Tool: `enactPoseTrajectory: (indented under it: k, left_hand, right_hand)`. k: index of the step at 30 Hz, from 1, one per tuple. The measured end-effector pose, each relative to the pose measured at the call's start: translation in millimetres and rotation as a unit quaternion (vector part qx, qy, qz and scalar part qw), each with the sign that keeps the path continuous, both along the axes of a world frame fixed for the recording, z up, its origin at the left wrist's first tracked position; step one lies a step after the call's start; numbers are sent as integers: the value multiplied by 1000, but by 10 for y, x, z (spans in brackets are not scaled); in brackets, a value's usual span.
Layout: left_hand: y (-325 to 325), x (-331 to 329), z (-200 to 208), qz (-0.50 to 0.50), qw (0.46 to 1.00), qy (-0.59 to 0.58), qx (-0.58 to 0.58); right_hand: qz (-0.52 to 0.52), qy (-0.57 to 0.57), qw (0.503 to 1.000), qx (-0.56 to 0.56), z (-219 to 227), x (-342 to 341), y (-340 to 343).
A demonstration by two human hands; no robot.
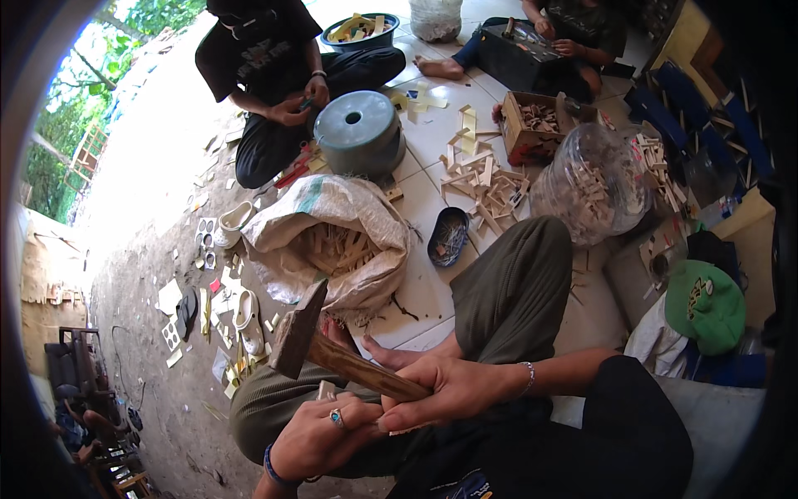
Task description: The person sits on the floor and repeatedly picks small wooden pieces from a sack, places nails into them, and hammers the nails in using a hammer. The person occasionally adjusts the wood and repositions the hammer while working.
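Wooden-handled hammer (345, 362) clasped in right hand (442, 391) and pale block (327, 389) apparently pinched in left hand (320, 439) suggest a hammering step needing careful aim.

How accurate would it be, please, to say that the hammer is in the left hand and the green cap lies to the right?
Not quite: the head view shows the hammer in the right hand; the green cap does lie to the right.

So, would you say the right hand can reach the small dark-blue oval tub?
Probably not freely: the right hand grips the wooden-handled metal hammer, and the olive-trousered bent leg seems to lie partly between it and the tub.
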State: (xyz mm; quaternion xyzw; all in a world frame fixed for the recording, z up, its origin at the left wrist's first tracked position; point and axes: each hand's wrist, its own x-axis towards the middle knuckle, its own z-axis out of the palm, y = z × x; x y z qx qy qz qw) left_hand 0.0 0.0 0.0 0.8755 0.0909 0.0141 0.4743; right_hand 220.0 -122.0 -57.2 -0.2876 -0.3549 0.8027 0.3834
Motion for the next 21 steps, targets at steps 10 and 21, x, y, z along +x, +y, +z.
enactPoseTrajectory:
  k: [10,21]
  left_hand:
    - [105,98,-199,-6,936,100,-336]
    - [150,105,-393,158,841,57,-514]
  right_hand:
    - [-18,108,985,-131,-18,93,-2]
    - [-303,86,948,-52,-218,1048,157]
